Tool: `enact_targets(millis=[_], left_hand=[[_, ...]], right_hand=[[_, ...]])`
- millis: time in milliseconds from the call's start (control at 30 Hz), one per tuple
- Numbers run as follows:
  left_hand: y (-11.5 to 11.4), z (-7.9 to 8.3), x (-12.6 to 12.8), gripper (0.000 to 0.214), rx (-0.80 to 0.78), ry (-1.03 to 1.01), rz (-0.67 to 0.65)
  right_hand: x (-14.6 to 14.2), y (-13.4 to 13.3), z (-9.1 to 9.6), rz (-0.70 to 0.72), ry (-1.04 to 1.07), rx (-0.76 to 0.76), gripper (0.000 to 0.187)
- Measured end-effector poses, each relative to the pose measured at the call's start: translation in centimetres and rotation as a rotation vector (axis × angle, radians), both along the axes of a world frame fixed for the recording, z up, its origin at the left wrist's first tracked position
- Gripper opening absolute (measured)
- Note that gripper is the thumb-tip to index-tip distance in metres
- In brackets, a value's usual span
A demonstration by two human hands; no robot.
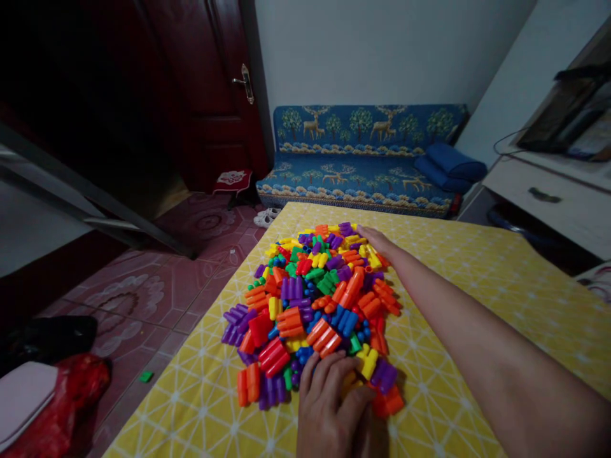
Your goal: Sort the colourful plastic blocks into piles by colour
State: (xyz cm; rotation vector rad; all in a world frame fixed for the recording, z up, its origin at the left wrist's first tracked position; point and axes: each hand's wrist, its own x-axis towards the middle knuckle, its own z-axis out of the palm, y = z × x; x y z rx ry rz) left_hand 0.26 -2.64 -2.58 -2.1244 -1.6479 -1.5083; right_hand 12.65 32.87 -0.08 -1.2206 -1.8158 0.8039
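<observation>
Plastic building blocks in orange, purple, yellow, green, blue and red lie in a loose pile [305, 299] on a yellow patterned tablecloth [458, 381]. At the near edge of the pile, my left hand [329, 388] rests palm down with its fingers bent over the blocks. Its thumb is apart from the fingers, and a yellow block [351, 385] shows between them. My right arm reaches forward along the pile's right side. At the far right edge, my right hand [375, 240] lies stretched out against the blocks, its fingertips partly hidden.
A blue sofa [353, 168] with deer patterns stands beyond the table. To the right is a white drawer cabinet [548, 184]. On the tiled floor at left lie a green block [146, 376] and a red bag [81, 394]. White shoes [266, 217] are near a stool [233, 181].
</observation>
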Motion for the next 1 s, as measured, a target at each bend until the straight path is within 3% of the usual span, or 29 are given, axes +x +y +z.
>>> enact_targets(millis=[100,200,300,433,533,633,700,833,1000], left_hand=[[-0.3,1.5,-0.2,0.021,-0.039,-0.057,-0.061],[-0.9,3.3,-0.5,0.022,-0.106,-0.076,-0.103],[-1.2,4.3,-1.1,0.021,-0.063,-0.07,-0.06],[-1.1,4.6,-2.8,0.024,0.008,-0.037,0.094],[-0.8,4.8,-4.2,0.035,-0.053,0.03,0.207],[-0.6,4.9,-4.7,0.04,-0.124,0.138,0.183],[-0.4,4.8,-4.5,0.034,-0.129,0.198,0.143],[-0.3,4.3,-3.9,0.026,-0.132,0.243,0.111],[-0.8,3.6,-3.4,0.027,-0.161,0.278,0.054]], right_hand=[[1.1,-4.5,0.9,0.046,0.05,-0.128,0.069],[2.8,-10.5,1.3,0.047,0.015,-0.164,0.066],[4.1,-17.4,1.2,0.027,-0.131,-0.067,0.062],[4.3,-26.7,0.7,-0.154,-0.248,0.163,0.056],[3.8,-31.7,-0.4,-0.249,-0.269,0.267,0.056],[3.2,-34.0,-1.8,-0.281,-0.32,0.301,0.067],[2.8,-34.4,-2.3,-0.229,-0.37,0.299,0.068],[2.4,-34.8,-1.6,-0.073,-0.422,0.273,0.052],[2.5,-35.6,-0.6,0.01,-0.432,0.243,0.051]])
